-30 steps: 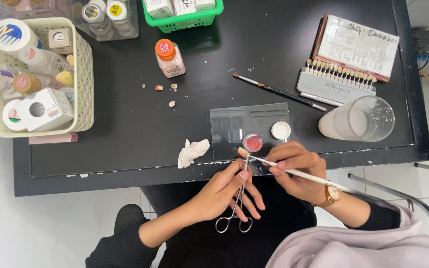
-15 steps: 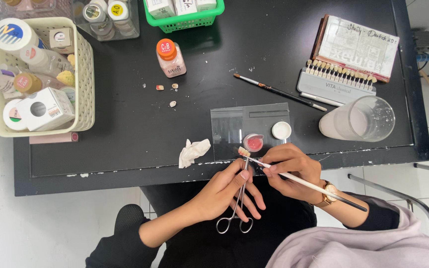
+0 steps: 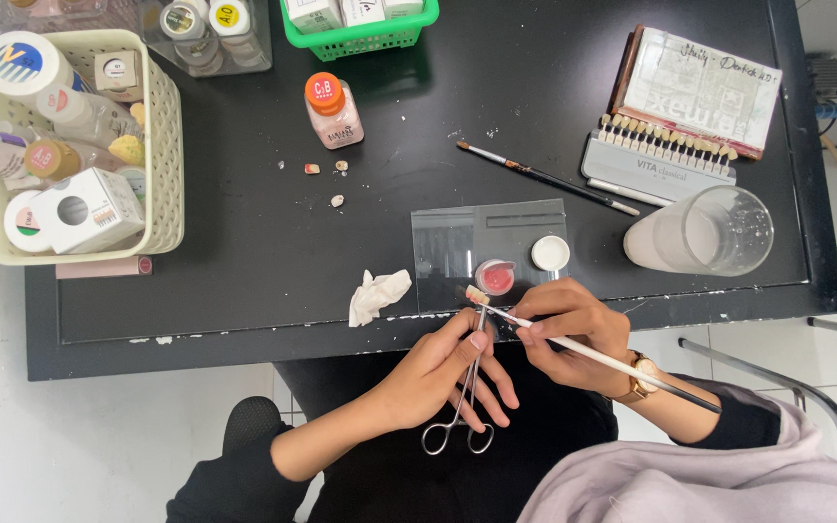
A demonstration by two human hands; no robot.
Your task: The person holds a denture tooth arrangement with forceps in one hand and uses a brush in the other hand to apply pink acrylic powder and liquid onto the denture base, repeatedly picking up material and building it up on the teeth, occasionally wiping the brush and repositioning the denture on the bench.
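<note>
The left hand (image 3: 438,373) is closed around a pair of metal forceps (image 3: 462,402), whose tips pinch a small tooth-coloured piece (image 3: 478,295). The right hand (image 3: 573,329) is closed in a pen grip on a thin brush (image 3: 612,363), its tip touching that piece. Taking the clear mixing slab (image 3: 488,254) as the landmark, the piece hangs just past its near edge, close to the small pot of pink paste (image 3: 495,277) that sits on the slab beside a white lid (image 3: 550,253)

To do this well, I judge the forceps should be kept steady and level, with both wrists braced against the black table (image 3: 244,242) edge, while the brush adds little at a time in light strokes; too much pressure could tip the piece out of the tips. Turning the forceps, rather than reaching round with the brush, would keep the worked face in view

The piece is tiny, pale cream with a faint pink tint; finer detail is too small to tell. A crumpled tissue (image 3: 377,293) lies just left of the slab, and a clear cup (image 3: 704,232) stands to its right
</note>
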